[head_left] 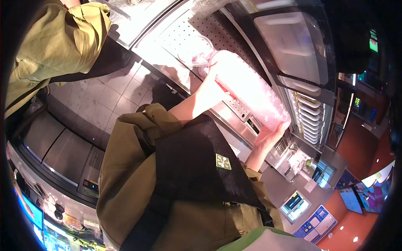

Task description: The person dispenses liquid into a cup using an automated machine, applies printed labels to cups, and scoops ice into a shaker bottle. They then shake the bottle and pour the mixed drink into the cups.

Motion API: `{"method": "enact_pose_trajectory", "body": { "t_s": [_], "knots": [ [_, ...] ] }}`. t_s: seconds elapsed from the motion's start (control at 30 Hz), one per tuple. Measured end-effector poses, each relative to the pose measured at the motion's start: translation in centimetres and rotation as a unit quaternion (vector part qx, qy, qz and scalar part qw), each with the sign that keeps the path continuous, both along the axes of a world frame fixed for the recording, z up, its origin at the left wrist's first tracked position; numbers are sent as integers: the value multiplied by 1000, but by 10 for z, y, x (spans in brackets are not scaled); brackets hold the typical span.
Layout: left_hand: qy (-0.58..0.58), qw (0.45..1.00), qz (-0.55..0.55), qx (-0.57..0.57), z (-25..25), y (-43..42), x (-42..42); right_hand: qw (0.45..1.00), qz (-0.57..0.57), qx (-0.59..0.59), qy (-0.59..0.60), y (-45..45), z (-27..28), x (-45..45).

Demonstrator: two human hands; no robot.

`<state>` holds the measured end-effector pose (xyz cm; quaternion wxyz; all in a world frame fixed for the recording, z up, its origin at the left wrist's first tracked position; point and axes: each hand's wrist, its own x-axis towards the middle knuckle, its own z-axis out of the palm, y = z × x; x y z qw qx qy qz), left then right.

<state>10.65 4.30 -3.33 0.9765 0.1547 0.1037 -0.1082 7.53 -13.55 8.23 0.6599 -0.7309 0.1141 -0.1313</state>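
Note:
A long, pale pink-white plastic-wrapped bundle [251,85], shaped like a tube, lies slantwise across both my hands. Glare washes out its surface, so its contents cannot be made out. My left hand [211,81] grips it near its upper-left end, where crumpled clear plastic [201,56] bunches up. At the lower-right end, my right hand [273,133] is wrapped round it, thumb on the tip. Something red [224,88] shows beside my left hand, under the bundle. Beneath the bundle is a steel counter with a perforated panel [211,27].
Another person in a yellow-green shirt [63,42] stands at upper left. A dark-framed clear cover [289,44] and a row of white-edged slots [307,115] border the counter's right side. Steel cabinets [69,150] stand at left, beyond the tiled floor [100,98].

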Motion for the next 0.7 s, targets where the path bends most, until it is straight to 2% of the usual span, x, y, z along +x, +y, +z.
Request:
{"method": "enact_pose_trajectory", "body": {
  "t_s": [0.17, 0.27, 0.33, 0.37, 0.47, 0.5, 0.57, 0.7],
  "knots": [
    [-11, 1000, 8, 2, 1, 3, 3, 998, -16, -42, -49, 6, 7, 12],
    [-46, 995, 31, 78, 4, 8, 5, 997, 12, -33, -68, 20, 19, 21],
    [3, 998, 13, -69, 7, 10, 7, 996, 24, -45, -71, 24, 22, 25],
    [79, 965, -22, -247, 10, 13, 8, 995, 29, -57, -80, 25, 23, 27],
    [77, 950, -17, -302, 7, 14, 9, 988, 50, -105, -100, 25, 23, 33],
    [25, 912, -12, -410, 5, 14, 9, 985, 61, -128, -103, 21, 23, 35],
    [-78, 791, -4, -606, 0, 13, 6, 980, 75, -151, -110, 18, 22, 37],
    [-53, 811, -31, -582, 4, 22, 6, 976, 91, -157, -124, 20, 22, 37]
  ]
}}
